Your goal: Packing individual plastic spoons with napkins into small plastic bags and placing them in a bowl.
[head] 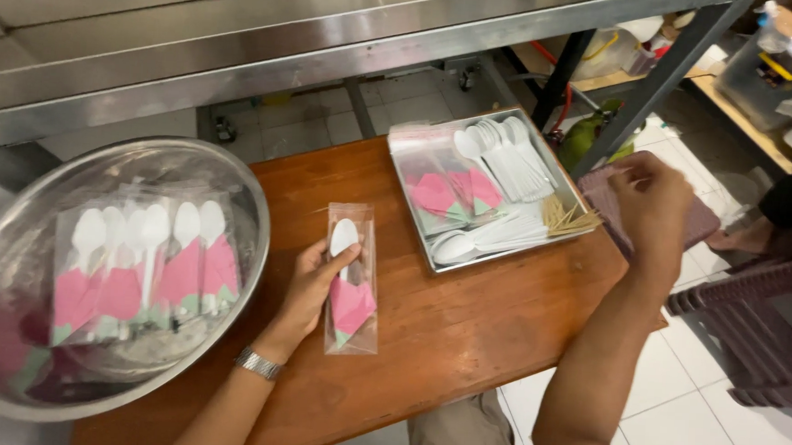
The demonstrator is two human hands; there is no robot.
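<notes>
Left hand [307,290]: fingers closed on clear packet [352,279], thumb across its upper part, held flat on wooden table [462,334]. Packet contents: one white plastic spoon, bowl uppermost, and folded pink napkin with green tip below. Packet upright, lower end unsealed or sealed: cannot tell. Right hand [652,204]: raised beside metal tray [483,191], fingers curled narrow; grip contents not discernible. Tray: loose white spoons, toothpicks [572,218], empty sleeves, pink napkins. Steel bowl [109,271] at left: row of finished packets, same spoon-and-napkin makeup.
</notes>
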